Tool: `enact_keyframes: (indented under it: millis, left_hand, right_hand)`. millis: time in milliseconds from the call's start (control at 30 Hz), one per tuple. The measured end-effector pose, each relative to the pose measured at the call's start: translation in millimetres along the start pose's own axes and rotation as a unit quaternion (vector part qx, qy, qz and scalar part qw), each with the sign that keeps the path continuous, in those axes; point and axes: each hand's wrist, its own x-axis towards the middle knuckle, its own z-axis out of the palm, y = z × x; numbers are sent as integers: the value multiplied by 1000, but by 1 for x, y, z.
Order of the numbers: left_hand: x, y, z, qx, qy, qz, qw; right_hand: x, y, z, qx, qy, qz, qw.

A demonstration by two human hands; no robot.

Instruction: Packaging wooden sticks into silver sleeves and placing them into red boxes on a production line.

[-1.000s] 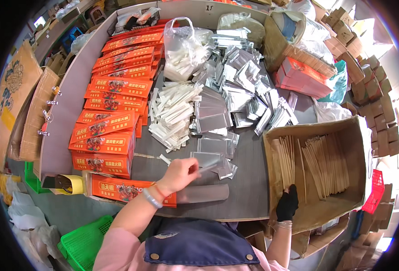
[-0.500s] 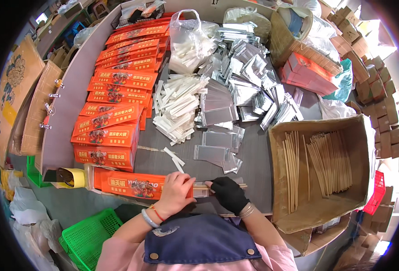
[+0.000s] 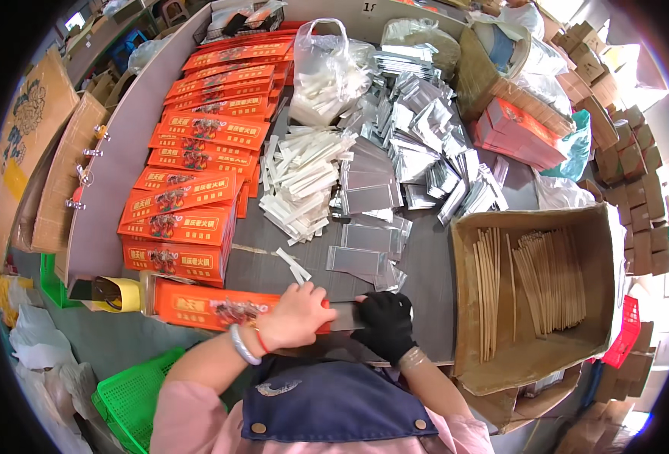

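Note:
My left hand (image 3: 298, 314) is bare, wears a bracelet, and grips the right end of a long orange box (image 3: 206, 306) lying along the table's near edge. My right hand (image 3: 386, 324), in a black glove, holds a silver foil packet (image 3: 346, 315) at that end of the box. Both hands meet there, close to my body. Whether the packet is partly inside the box is hidden by my fingers.
Stacked orange boxes (image 3: 191, 174) fill the table's left. White sachets (image 3: 300, 178) and silver packets (image 3: 418, 144) cover the middle. A cardboard box of thin wooden sticks (image 3: 535, 284) stands at right. A tape roll (image 3: 115, 293) and green basket (image 3: 126, 397) sit near left.
My right hand came out of the stick box at the right and moved left to meet my left hand. The packet has been brought down to the end of the near orange box.

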Motion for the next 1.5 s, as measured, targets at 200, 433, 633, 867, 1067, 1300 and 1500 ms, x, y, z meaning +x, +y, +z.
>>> enact_keyframes:
  millis: [200, 433, 633, 867, 1067, 1300, 1500]
  left_hand:
    - [-29, -78, -51, 136, 326, -120, 928]
    - [-43, -10, 68, -109, 271, -324, 900]
    - [-44, -17, 66, -185, 267, -309, 894]
    - [-34, -44, 51, -217, 223, -219, 925]
    - [15, -77, 26, -38, 181, -42, 982]
    - [65, -66, 39, -128, 222, -17, 967]
    - [90, -49, 31, -68, 245, -62, 965]
  right_hand:
    - [-17, 28, -34, 45, 45, 159, 985]
    - [-11, 1, -43, -42, 19, 45, 998]
    - [-14, -1, -25, 39, -112, 35, 992]
    - [17, -34, 19, 143, 5, -43, 989]
    - [-85, 105, -36, -39, 221, 379, 898]
    - [-119, 135, -46, -260, 5, 457, 851]
    - [-120, 139, -42, -290, 81, 482, 823]
